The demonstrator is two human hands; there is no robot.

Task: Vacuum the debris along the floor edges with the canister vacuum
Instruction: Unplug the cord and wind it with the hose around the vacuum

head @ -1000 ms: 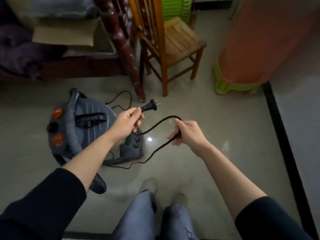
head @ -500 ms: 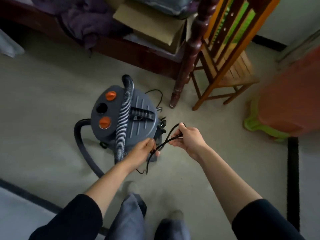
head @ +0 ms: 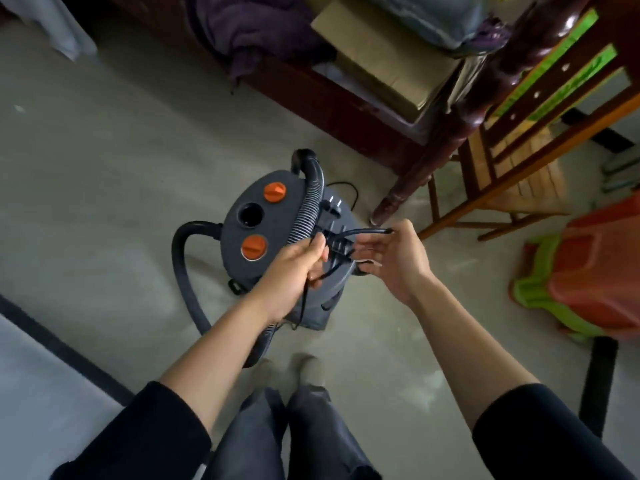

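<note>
Canister vacuum point(head: 277, 220): grey drum, upright on the pale floor point(head: 104, 168), just ahead of the feet. Two orange knobs and one dark round port on the lid.

Ribbed hose point(head: 309, 216): laid across the lid from far rim to near rim, with a black elbow at the far end. Smooth black tube point(head: 177, 268) looping out on the left side of the drum.

Power cord point(head: 367, 231): thin and black, gathered in loops above the lid between the two hands. One strand on the floor behind the drum.

Left hand point(head: 294, 271): over the near part of the lid, fingers curled tight round the bunched cord, a strand hanging below the fist.

Right hand point(head: 391, 261): just beside the left, palm turned inward, fingers nearly straight and unclenched, a cord loop hung round them.

Bed point(head: 329, 98): dark wood frame with a turned post point(head: 450, 133), cardboard box point(head: 381, 53) and purple cloth point(head: 249, 26) on top.

Wooden chair point(head: 519, 161): right of the post.

Plastic stools point(head: 588, 282): orange and green, far right, on the floor.
</note>
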